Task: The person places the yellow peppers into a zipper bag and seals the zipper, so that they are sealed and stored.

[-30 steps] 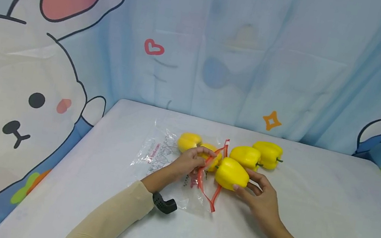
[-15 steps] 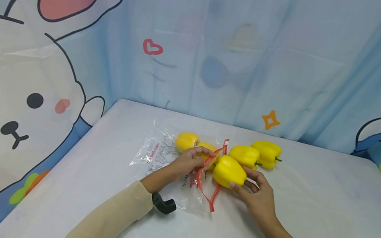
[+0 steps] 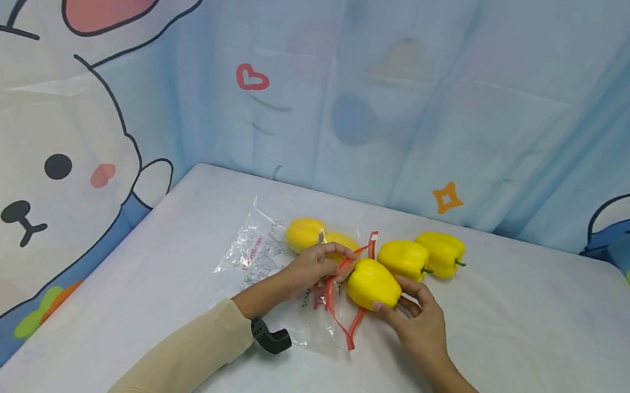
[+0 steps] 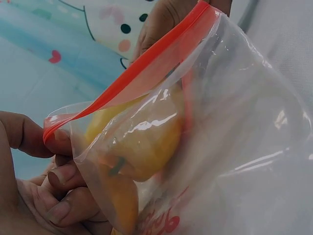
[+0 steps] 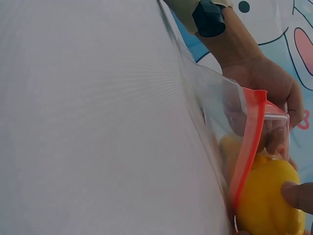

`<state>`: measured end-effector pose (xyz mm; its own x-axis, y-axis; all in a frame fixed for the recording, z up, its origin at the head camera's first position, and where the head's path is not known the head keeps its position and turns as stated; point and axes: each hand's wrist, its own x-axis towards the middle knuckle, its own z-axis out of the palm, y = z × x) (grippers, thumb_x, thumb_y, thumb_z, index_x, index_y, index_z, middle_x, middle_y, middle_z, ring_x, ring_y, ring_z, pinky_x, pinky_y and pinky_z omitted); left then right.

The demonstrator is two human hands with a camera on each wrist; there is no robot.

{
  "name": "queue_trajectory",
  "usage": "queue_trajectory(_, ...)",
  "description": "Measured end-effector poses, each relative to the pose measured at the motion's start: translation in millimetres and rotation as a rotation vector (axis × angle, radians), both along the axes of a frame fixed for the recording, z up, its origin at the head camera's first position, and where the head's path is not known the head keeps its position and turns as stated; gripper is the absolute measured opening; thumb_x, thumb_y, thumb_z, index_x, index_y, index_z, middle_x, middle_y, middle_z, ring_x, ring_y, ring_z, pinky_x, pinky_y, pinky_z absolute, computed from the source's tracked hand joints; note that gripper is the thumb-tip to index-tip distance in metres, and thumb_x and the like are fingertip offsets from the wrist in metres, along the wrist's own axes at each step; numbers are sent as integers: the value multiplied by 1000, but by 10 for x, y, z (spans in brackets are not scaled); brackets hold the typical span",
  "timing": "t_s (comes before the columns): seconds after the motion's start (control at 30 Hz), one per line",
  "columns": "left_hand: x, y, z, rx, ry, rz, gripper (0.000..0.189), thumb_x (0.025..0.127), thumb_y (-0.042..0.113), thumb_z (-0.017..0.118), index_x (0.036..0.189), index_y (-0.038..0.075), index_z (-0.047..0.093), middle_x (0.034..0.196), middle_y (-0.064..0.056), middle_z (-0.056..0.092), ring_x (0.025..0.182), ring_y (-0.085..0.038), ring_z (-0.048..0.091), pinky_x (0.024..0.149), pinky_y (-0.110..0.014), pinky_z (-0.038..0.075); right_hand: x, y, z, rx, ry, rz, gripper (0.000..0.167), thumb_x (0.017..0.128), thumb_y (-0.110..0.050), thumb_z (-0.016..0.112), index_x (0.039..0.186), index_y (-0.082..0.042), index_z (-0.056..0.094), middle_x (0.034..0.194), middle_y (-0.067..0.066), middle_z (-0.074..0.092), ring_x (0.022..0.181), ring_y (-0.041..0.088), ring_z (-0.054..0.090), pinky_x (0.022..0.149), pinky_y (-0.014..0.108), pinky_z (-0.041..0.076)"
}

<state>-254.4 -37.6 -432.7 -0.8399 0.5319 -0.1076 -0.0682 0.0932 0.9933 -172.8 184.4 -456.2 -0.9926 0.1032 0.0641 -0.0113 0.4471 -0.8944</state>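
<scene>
A clear plastic zip bag (image 3: 250, 248) with a red zip edge lies on the table, its mouth facing right. My left hand (image 3: 312, 268) pinches the red edge and keeps the mouth apart. Two yellow bell peppers are inside, one at the back (image 3: 303, 235) and another partly behind the left hand. My right hand (image 3: 423, 322) grips a third yellow bell pepper (image 3: 373, 285) at the bag's mouth, thumb on its near side. In the left wrist view, this bell pepper (image 4: 151, 132) shows through the clear film. Its lower part is hidden in the right wrist view.
Two more yellow bell peppers (image 3: 403, 258) lie together just right of the bag's mouth, behind the right hand. A white cloth covers the table (image 3: 543, 336). A blue cartoon curtain (image 3: 390, 133) hangs along the back edge.
My right hand has moved left with its bell pepper, further into the bag's mouth. The bell peppers inside have shifted slightly left. The left hand has kept its hold.
</scene>
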Motion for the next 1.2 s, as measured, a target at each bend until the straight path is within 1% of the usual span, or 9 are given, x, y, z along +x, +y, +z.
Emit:
queue_trajectory(0.07,-3,1,-2,-2,0,0,39,91,5,48,127,10,59,63,3,52,48,-11,39,46,-19,33,-13,-5,-5,4,-2,-2,69,84,-28,78,139,-5,43,142,11,46,121,29,57,95,16,49)
queue_trajectory(0.13,-7,1,-5,-4,1,-1,38,91,5,48,127,10,59,59,4,49,47,-11,37,46,-20,32,-24,-11,-6,10,-5,-3,69,84,-27,77,139,-5,43,141,12,45,122,30,56,97,20,50)
queue_trajectory(0.3,-4,-1,-5,-9,8,-1,38,91,5,48,128,11,59,58,4,47,48,-11,37,47,-19,32,-42,-36,-5,32,-12,-7,69,83,-25,78,139,-5,42,140,13,45,123,29,56,103,34,48)
queue_trajectory(0.47,5,-5,2,-9,10,8,39,91,6,48,128,11,59,61,4,48,49,-11,38,47,-19,32,-60,-66,0,39,-9,-11,70,83,-25,79,138,-5,42,140,13,45,123,30,55,105,42,45)
queue_trajectory(0.6,7,-3,6,-6,1,10,39,91,6,49,128,10,58,59,4,47,50,-11,38,47,-20,32,-79,-85,2,38,-14,-27,70,82,-24,79,138,-4,42,140,14,45,123,32,54,106,45,45)
queue_trajectory(0.77,10,-5,19,7,-1,6,39,90,5,48,128,10,58,60,4,49,50,-11,38,47,-20,32,-100,-115,3,40,-8,-40,69,82,-20,79,138,-4,42,139,15,46,123,34,53,107,47,45)
queue_trajectory(0.93,3,-13,14,0,26,5,40,90,5,47,128,10,57,63,3,49,50,-12,37,48,-20,32,-120,-157,10,39,-3,-52,68,81,-17,79,136,-3,42,137,16,46,123,35,53,107,49,45)
queue_trajectory(1.07,-4,-16,7,-7,50,0,40,91,6,47,129,11,57,66,2,51,51,-12,37,48,-20,33,-132,-195,21,35,-15,-66,68,80,-18,80,134,-3,41,138,16,46,124,35,51,107,49,44)
queue_trajectory(1.2,-3,-17,14,1,48,-1,40,91,7,47,129,11,57,67,3,51,51,-12,37,49,-20,33,-144,-233,24,40,-20,-77,70,81,-21,80,135,-2,40,139,16,46,124,35,50,107,50,44)
